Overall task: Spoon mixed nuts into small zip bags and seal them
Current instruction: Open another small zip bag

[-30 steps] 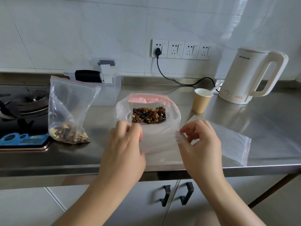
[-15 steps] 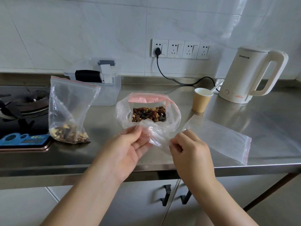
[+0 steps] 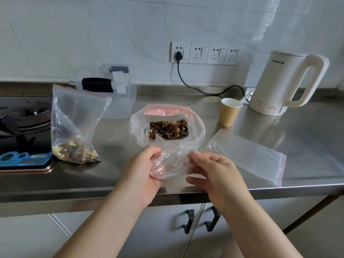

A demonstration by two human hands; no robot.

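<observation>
I count three zip bags — one in my hands, one holding nuts, one flat — plus one big folded-open bag of mix, one paper cup, one kettle.

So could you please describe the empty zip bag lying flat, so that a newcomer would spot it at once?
Start at the white kettle on the steel counter. In front of it, right of the paper cup, the flat bag lies on the counter. Unlike the other bags, it holds nothing and nobody touches it.

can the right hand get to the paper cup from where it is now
Probably yes: the cup stands in the open beyond the right hand, nothing between them, but that hand would first have to let go of the small bag.
</observation>
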